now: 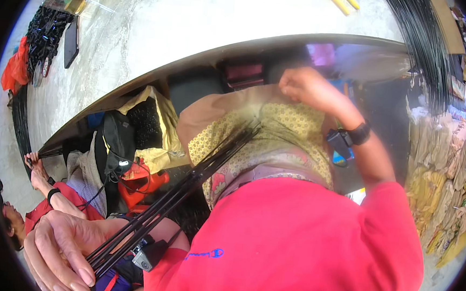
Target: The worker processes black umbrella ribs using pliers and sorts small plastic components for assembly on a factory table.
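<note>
Gripping a bundle of thin black rods [187, 183] in my left hand [60, 252], near left; my right hand [302, 85], fisted at far centre, contents I cannot tell, under the desk [198, 24] edge.

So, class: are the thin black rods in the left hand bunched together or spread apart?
Bunched: the left hand grips the thin black rods as one tight bundle.

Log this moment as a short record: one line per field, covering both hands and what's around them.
left hand: gripping a bundle of thin black rods
right hand: closed fist, raised near the table edge; what it holds is hidden
right wrist: black band
clothing: red sleeve
nearby: another person's hand at left, holding black rods
</note>
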### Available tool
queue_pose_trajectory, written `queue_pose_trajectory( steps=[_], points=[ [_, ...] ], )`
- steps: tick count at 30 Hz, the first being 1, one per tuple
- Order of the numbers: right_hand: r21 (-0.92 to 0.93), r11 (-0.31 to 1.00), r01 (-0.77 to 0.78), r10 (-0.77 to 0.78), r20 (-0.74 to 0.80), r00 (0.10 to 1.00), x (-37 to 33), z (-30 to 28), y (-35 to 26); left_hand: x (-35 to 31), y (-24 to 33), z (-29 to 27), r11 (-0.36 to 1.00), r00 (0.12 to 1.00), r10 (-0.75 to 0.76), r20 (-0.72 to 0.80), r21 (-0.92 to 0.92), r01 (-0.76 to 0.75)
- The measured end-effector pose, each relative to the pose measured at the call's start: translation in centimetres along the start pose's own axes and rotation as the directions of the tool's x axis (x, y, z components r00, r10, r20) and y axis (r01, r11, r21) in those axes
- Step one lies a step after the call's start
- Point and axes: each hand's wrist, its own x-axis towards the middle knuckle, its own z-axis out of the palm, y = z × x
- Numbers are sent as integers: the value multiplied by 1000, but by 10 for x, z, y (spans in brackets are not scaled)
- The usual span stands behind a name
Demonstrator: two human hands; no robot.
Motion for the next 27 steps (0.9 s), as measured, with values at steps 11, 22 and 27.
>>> queue_pose_trajectory(
  steps=[11, 22, 27],
  points=[
    [-352, 936, -23, 9, -40, 999, -13, 8, 3, -5, -19, 10, 993, 984, 118, -133, -9, -121],
    [-289, 891, 350, -295, 215, 931, 69, 100, 39, 11, -34, 12, 951, 917, -307, 256, 112, 287],
    [-423, 806, 414, -293, 324, 900, 78, 113, 61, 8, -36, 17, 924, 892, -382, 242, 103, 368]
  ],
)
